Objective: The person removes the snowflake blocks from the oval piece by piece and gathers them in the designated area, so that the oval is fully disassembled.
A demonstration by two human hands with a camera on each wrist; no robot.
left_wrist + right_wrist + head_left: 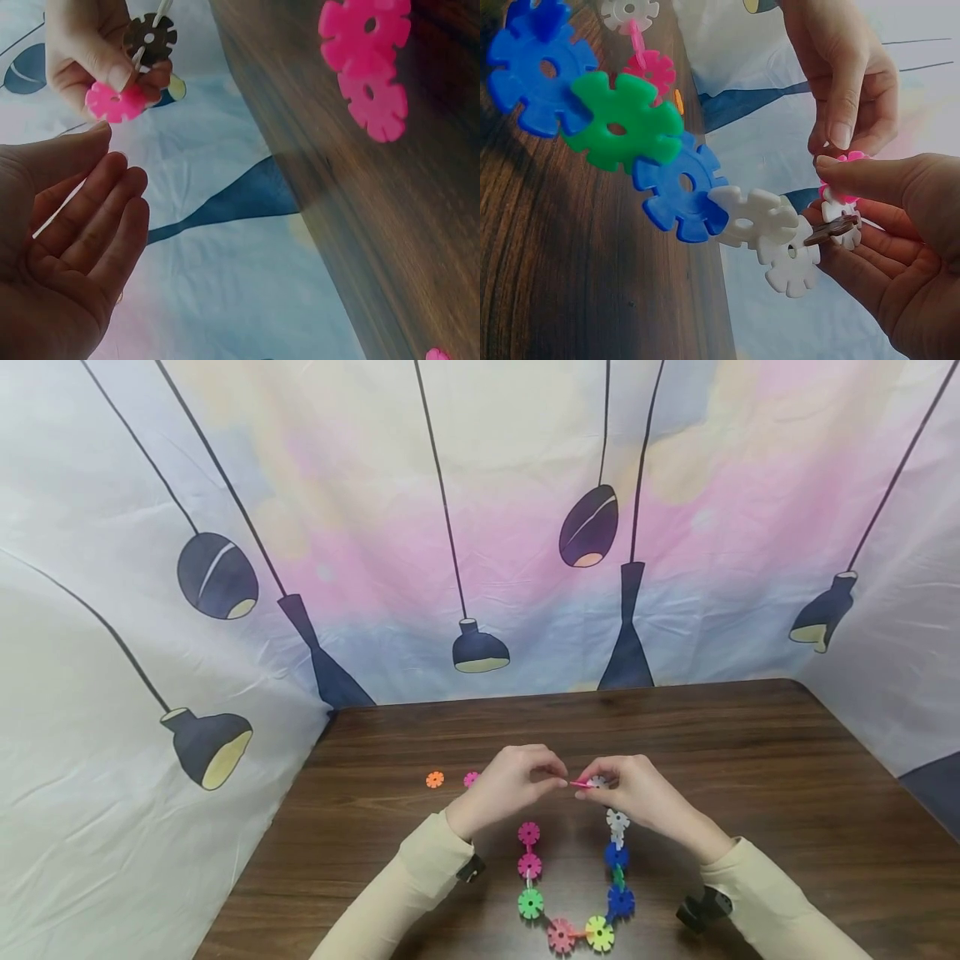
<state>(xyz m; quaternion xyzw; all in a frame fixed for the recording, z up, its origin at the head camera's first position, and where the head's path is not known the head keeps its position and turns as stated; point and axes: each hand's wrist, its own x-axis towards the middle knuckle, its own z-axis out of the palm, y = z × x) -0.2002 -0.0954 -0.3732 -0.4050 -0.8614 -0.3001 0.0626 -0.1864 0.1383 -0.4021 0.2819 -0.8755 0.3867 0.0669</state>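
My right hand (641,789) pinches a pink notched disc (849,166) between thumb and fingers. This disc joins a white disc (846,234), a brown disc (150,39) and further white, blue and green discs in a chain. Most of the chain lies on the table in a U, past a yellow disc (599,933) and a light green disc (531,903) to a dark pink disc (528,833) at the other end. My left hand (517,783) is raised just beside the pinched disc. Its fingers are loosely bent, with nothing visible between them.
An orange disc (435,779) and a loose pink disc (471,778) lie on the dark wooden table (360,877), left of my left hand. A cloth (525,593) printed with hanging lamps stands behind the table's far edge.
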